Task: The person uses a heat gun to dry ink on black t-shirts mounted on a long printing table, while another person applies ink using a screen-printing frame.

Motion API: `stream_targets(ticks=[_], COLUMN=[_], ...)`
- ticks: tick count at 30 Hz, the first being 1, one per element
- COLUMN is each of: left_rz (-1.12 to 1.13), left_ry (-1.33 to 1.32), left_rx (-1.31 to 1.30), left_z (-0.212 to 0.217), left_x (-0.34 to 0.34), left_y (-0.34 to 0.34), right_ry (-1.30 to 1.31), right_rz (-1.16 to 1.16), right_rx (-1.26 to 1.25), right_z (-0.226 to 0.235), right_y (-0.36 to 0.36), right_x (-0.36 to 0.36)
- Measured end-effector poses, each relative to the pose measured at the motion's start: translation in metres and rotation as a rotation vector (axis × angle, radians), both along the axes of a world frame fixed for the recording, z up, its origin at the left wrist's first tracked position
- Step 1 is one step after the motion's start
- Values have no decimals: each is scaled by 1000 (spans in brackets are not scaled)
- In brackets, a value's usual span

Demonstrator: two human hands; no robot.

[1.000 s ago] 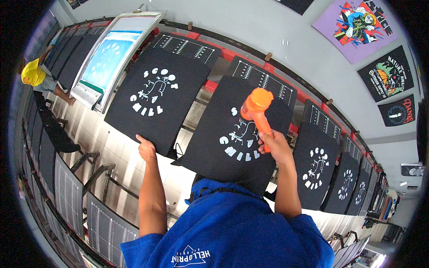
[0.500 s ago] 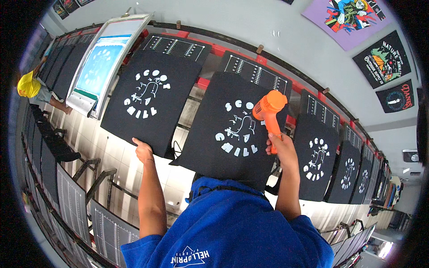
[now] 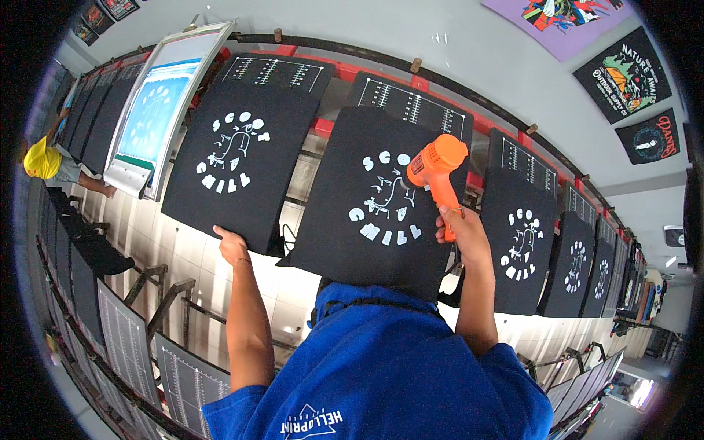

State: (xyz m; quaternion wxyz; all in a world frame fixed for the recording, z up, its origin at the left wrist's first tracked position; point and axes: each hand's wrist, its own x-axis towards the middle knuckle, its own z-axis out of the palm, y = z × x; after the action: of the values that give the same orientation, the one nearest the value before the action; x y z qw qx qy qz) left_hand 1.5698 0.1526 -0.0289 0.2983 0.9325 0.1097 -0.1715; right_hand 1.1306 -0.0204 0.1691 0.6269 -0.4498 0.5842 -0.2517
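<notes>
My right hand (image 3: 463, 229) grips the handle of an orange heat gun (image 3: 440, 167). Its nozzle end points left and down over the white print on a black shirt panel (image 3: 323, 213) laid on a board in front of me. Part of that print is hidden behind the tool. My left hand (image 3: 233, 246) is at the lower edge of a second black shirt panel (image 3: 194, 191) to the left, which carries the same white print. The fingers there touch the cloth edge; whether they pinch it is hard to see.
A screen-printing frame (image 3: 158, 110) with a blue and white mesh leans over the boards at left. Beyond it is a person in a yellow top (image 3: 45, 158). More printed black panels (image 3: 513, 242) continue to the right. Metal racks with boards (image 3: 192, 381) stand behind me.
The heat gun has shifted slightly left and up relative to the print beneath it. My left hand stays at the other panel's edge. The whole view has turned a little.
</notes>
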Motion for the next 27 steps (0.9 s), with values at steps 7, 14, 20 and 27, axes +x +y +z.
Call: stream_targets(ticks=[7, 14, 20, 27], left_rz=[9, 16, 17, -30], left_ry=[-1, -8, 12, -10], left_rx=[-1, 0, -51, -105], left_z=[-7, -9, -9, -11], left_x=[3, 4, 4, 6], left_y=[2, 1, 5, 7], right_ry=[26, 29, 43, -167], right_rz=[33, 40, 14, -62], right_rx=[23, 49, 79, 36], right_z=[5, 11, 12, -8], right_y=[14, 32, 46, 57], right_x=[-3, -13, -25, -12])
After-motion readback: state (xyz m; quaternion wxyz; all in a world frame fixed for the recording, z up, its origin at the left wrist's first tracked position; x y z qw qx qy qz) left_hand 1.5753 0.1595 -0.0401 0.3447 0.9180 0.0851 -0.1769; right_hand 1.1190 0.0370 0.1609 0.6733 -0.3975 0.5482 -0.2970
